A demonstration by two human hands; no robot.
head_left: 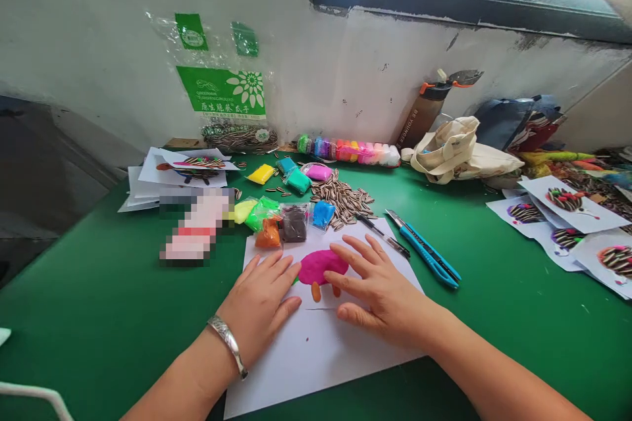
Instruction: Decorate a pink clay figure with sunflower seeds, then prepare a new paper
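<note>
A flat magenta clay oval lies on a white sheet of paper, with small orange clay pieces below it. A bit of green clay shows at its left edge, partly hidden by my fingers. My left hand, a silver bangle at the wrist, rests flat on the paper with its fingertips beside the oval. Over the oval's right side lies my right hand, fingers spread, fingertips touching or just above the clay. Neither hand holds anything. Packets of brown clay and orange clay sit at the paper's far edge.
Sunflower seeds are heaped behind the paper. A black pen and a blue box cutter lie to the right. Seed-decorated pictures are piled far right, more papers at left. A bottle leans on the wall.
</note>
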